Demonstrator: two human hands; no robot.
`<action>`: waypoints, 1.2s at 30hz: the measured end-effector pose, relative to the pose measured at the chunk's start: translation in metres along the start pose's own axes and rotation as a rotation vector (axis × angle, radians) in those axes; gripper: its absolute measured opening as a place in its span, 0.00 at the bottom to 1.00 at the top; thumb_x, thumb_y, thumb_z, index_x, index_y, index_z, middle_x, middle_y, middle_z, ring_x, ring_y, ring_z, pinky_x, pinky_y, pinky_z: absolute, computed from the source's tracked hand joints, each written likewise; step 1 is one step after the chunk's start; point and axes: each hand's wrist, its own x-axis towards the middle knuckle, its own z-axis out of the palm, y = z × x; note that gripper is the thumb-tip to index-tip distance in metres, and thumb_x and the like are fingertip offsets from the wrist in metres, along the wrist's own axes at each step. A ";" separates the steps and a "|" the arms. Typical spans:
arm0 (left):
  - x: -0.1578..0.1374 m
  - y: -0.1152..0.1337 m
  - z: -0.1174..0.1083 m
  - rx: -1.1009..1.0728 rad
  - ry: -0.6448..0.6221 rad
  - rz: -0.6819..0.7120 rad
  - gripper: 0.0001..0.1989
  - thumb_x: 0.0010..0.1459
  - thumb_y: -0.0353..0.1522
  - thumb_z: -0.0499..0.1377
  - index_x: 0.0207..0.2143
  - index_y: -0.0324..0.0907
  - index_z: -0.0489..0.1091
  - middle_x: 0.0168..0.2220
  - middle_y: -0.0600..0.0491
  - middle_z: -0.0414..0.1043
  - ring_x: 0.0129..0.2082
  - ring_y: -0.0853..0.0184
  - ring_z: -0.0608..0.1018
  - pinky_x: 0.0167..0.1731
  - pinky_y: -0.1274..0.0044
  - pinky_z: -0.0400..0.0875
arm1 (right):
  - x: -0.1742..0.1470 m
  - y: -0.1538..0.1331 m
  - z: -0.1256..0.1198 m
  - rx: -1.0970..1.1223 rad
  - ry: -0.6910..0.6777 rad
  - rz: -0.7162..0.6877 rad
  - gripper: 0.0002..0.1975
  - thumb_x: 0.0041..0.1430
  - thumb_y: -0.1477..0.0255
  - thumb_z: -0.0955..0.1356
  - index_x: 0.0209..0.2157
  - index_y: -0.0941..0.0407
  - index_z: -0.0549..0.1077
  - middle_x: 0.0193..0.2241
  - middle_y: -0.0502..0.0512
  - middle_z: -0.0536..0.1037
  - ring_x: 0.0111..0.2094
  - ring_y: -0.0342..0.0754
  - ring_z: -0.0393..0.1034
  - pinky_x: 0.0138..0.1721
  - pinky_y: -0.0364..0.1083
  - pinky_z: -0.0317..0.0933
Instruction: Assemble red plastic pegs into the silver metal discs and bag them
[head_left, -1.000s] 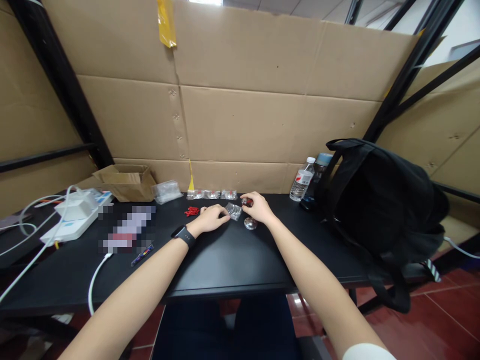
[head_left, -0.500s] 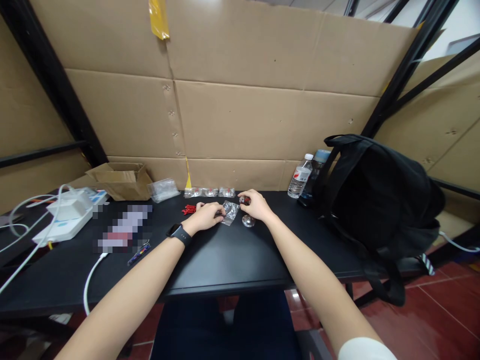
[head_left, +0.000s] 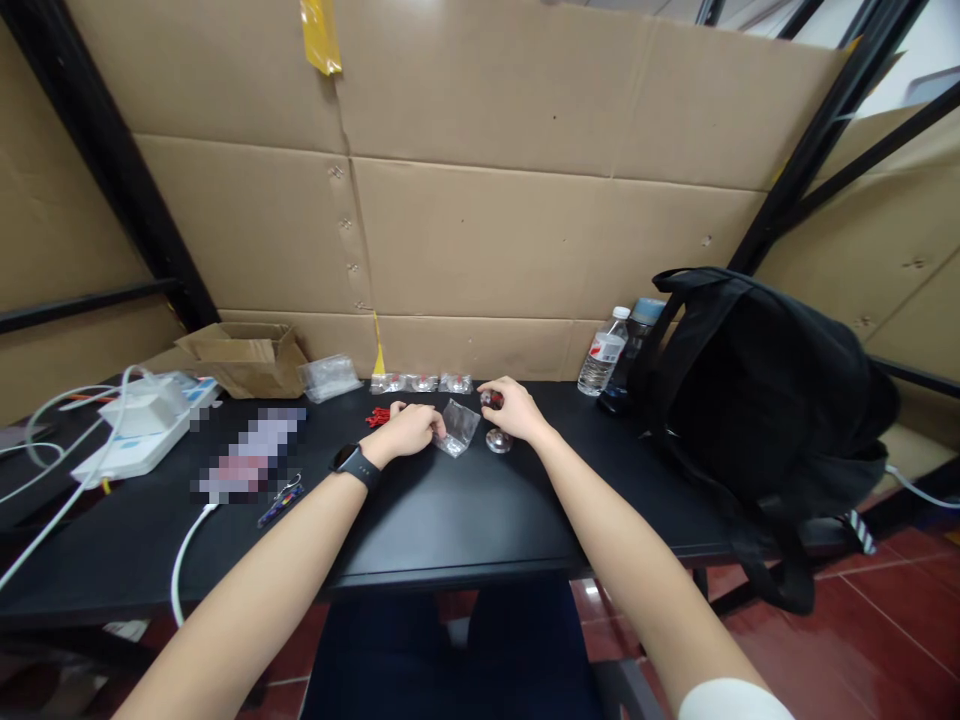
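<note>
My left hand (head_left: pixel 412 431) has its fingers closed on the left edge of a small clear plastic bag (head_left: pixel 461 428), which lies tilted over the black tabletop. Just right of the bag, my right hand (head_left: pixel 516 408) pinches a small shiny piece with red on it (head_left: pixel 491 399); its exact kind is too small to tell. Below those fingertips sits a round, shiny silver piece (head_left: pixel 498 440) on the table. A little pile of red pieces (head_left: pixel 377 417) lies beside my left hand, partly hidden by it.
Along the cardboard wall is a row of 3 bagged shiny pieces (head_left: pixel 421 383). Left of them are clear plastic bags (head_left: pixel 330 378), an open cardboard box (head_left: pixel 247 360) and a power strip (head_left: pixel 146 435). A water bottle (head_left: pixel 602 355) and black backpack (head_left: pixel 772 390) stand at the right.
The clear bag has turned and spread a little, its lower end now nearer me. My left fingers have shifted slightly left. My right hand keeps its place.
</note>
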 end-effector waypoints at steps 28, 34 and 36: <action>-0.009 0.008 0.008 0.276 0.025 0.110 0.20 0.67 0.38 0.52 0.59 0.54 0.72 0.60 0.46 0.69 0.65 0.45 0.58 0.57 0.50 0.56 | -0.002 -0.011 0.006 0.104 -0.070 -0.172 0.20 0.50 0.76 0.72 0.48 0.56 0.78 0.43 0.57 0.79 0.40 0.49 0.74 0.46 0.46 0.66; -0.008 0.009 0.012 0.242 0.003 0.105 0.20 0.69 0.40 0.50 0.61 0.61 0.69 0.61 0.47 0.68 0.64 0.44 0.59 0.56 0.48 0.56 | -0.003 -0.010 0.010 0.075 -0.152 -0.166 0.20 0.49 0.75 0.73 0.47 0.56 0.79 0.39 0.56 0.81 0.37 0.48 0.74 0.42 0.44 0.64; -0.009 0.012 0.012 0.240 -0.005 0.104 0.20 0.70 0.41 0.50 0.60 0.62 0.70 0.61 0.47 0.68 0.64 0.44 0.59 0.56 0.48 0.56 | -0.004 -0.010 0.012 0.076 -0.169 -0.153 0.18 0.50 0.74 0.73 0.46 0.56 0.80 0.36 0.54 0.82 0.34 0.47 0.74 0.39 0.43 0.63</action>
